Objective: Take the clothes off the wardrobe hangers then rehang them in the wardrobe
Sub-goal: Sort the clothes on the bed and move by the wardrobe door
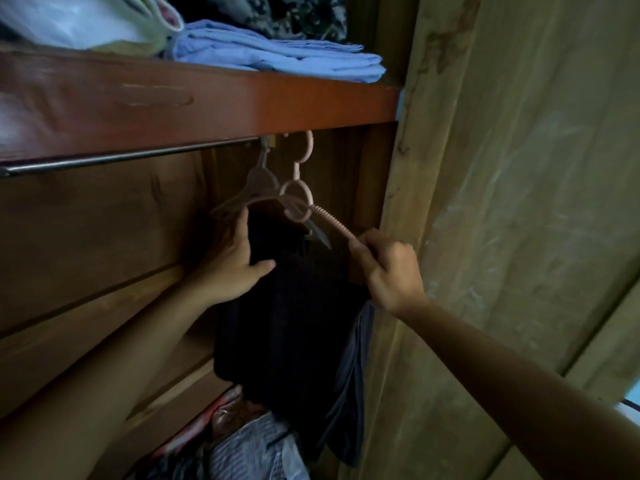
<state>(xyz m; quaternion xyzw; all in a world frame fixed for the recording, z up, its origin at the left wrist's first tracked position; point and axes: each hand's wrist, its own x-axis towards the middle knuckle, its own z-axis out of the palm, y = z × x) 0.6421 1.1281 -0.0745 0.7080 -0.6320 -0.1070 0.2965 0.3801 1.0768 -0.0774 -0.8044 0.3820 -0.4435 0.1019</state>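
Observation:
A dark garment hangs on a pink plastic hanger whose hook is over the metal rail at the right end of the wardrobe. My left hand holds the garment's left shoulder, fingers behind the cloth and thumb across the front. My right hand grips the ribbed right arm of the hanger together with the cloth there. A second pink hanger hangs just behind, bare as far as I can see. A grey garment droops below the dark one.
A red-brown shelf above the rail carries folded blue cloth and a plastic bag. Crumpled clothes lie on the wardrobe floor. The wardrobe's wooden side post and a pale door panel stand close on the right.

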